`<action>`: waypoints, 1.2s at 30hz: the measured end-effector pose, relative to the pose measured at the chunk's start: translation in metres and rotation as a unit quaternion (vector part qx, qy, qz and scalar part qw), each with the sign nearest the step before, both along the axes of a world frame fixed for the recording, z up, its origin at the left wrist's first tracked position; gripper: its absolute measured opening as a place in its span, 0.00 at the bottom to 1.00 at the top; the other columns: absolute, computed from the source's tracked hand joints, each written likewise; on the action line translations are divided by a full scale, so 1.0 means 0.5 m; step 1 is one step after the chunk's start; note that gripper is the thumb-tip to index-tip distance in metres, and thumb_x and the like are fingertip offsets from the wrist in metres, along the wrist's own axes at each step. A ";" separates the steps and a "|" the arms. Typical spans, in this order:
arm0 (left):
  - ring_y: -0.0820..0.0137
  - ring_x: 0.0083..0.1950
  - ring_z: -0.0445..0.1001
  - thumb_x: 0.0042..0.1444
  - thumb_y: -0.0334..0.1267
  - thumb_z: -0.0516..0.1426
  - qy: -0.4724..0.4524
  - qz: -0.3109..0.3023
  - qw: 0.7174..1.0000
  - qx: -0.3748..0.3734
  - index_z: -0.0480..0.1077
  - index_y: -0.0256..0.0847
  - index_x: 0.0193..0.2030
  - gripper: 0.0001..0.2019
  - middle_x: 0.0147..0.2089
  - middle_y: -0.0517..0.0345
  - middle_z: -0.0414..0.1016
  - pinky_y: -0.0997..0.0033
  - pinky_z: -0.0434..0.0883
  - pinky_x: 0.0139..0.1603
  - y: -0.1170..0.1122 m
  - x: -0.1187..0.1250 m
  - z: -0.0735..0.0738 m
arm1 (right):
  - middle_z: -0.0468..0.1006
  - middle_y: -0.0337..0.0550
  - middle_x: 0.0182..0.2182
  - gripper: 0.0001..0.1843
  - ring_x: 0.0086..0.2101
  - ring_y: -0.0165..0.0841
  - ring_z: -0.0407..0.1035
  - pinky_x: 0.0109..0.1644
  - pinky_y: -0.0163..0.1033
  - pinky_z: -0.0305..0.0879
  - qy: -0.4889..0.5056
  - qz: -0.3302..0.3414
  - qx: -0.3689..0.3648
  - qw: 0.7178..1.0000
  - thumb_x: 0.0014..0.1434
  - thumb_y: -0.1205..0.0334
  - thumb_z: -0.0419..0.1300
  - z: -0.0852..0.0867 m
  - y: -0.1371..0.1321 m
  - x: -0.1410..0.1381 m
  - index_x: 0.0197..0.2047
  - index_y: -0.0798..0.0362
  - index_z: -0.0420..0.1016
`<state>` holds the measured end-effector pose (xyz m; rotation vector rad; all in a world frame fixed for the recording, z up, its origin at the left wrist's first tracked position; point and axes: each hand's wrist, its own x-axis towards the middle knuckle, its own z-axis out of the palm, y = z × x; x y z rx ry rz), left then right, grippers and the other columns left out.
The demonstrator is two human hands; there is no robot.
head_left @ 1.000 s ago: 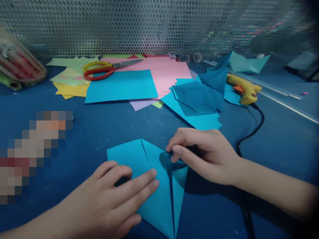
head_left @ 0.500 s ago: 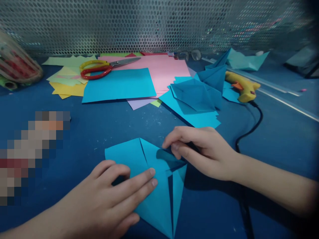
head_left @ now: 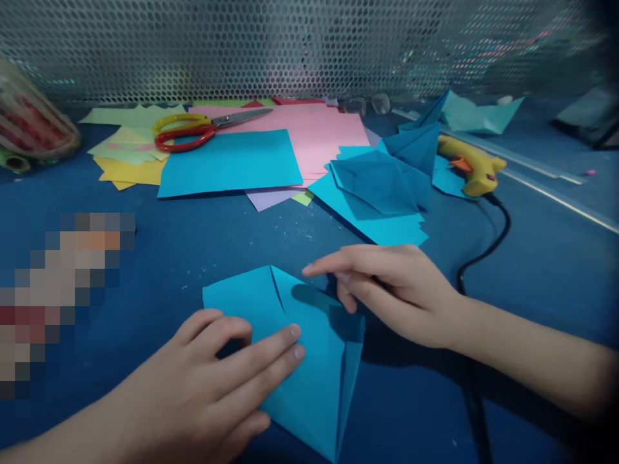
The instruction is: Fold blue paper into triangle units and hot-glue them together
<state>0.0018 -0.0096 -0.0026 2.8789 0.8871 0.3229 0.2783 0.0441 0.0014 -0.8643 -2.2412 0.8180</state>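
A blue sheet of folded paper [head_left: 316, 380] lies on the dark blue table in front of me, its point toward me and narrow flaps along its right side. My left hand [head_left: 222, 380] rests on the paper's left half, two fingers stretched flat across it. At the upper right edge hovers my right hand [head_left: 396, 293], index finger stretched out and the others bent, nothing held in it. Its shadow falls on the paper. Whether its lower fingertips touch the edge, I cannot tell.
Behind are scissors [head_left: 186, 132] on a blue sheet [head_left: 232, 164], pink paper [head_left: 329, 132], folded blue paper pieces [head_left: 377, 183] and a yellow glue gun [head_left: 476, 171] with a black cord. A jar [head_left: 36, 119] stands at the left. A blurred-out shape [head_left: 62, 277] is nearer.
My right index finger has straightened and moved slightly left, away from the paper's edge. The right-hand flap has lifted and its gap has narrowed. My left hand stays put.
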 end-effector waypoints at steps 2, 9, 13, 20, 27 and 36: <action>0.68 0.49 0.73 0.72 0.48 0.53 0.008 -0.011 1.000 0.004 0.68 0.58 0.67 0.19 0.62 0.73 0.78 0.66 0.64 0.55 0.002 0.001 0.001 | 0.77 0.35 0.23 0.19 0.23 0.26 0.71 0.28 0.30 0.66 -0.004 -0.011 0.005 1.000 0.67 0.73 0.48 -0.002 0.000 0.001 0.51 0.54 0.78; 0.69 0.49 0.72 0.77 0.45 0.45 -0.041 -0.024 0.999 -0.007 0.70 0.52 0.64 0.17 0.68 0.81 0.71 0.64 0.60 0.53 0.009 0.005 -0.002 | 0.71 0.35 0.21 0.22 0.24 0.29 0.67 0.28 0.34 0.61 -0.025 0.027 0.075 0.996 0.67 0.74 0.47 -0.018 -0.003 0.001 0.55 0.57 0.78; 0.67 0.50 0.72 0.74 0.39 0.49 0.000 -0.032 0.999 0.016 0.68 0.54 0.66 0.18 0.66 0.76 0.74 0.64 0.61 0.54 0.005 0.002 -0.004 | 0.71 0.34 0.20 0.21 0.23 0.28 0.67 0.28 0.33 0.62 0.000 0.031 0.031 0.999 0.66 0.75 0.48 -0.013 0.001 0.002 0.52 0.56 0.79; 0.66 0.51 0.71 0.73 0.38 0.49 -0.011 -0.027 0.999 0.018 0.68 0.52 0.67 0.19 0.66 0.74 0.74 0.62 0.60 0.55 0.001 0.002 -0.009 | 0.79 0.40 0.33 0.23 0.36 0.29 0.72 0.43 0.35 0.69 -0.034 0.169 -0.132 0.976 0.60 0.78 0.51 0.029 0.030 0.033 0.54 0.56 0.78; 0.69 0.50 0.71 0.75 0.31 0.42 -0.015 -0.023 1.000 0.014 0.69 0.55 0.65 0.23 0.67 0.77 0.73 0.63 0.60 0.55 0.005 0.005 -0.001 | 0.74 0.43 0.38 0.08 0.42 0.32 0.67 0.49 0.39 0.65 -0.092 0.223 -0.129 0.962 0.60 0.70 0.65 0.028 0.032 0.037 0.43 0.54 0.81; 0.68 0.51 0.70 0.75 0.32 0.42 -0.035 -0.017 0.999 0.010 0.69 0.54 0.64 0.21 0.65 0.74 0.73 0.61 0.60 0.54 0.001 0.006 -0.006 | 0.72 0.41 0.35 0.10 0.39 0.32 0.65 0.45 0.37 0.61 -0.079 0.184 -0.074 0.977 0.65 0.59 0.67 0.008 0.023 0.024 0.46 0.56 0.78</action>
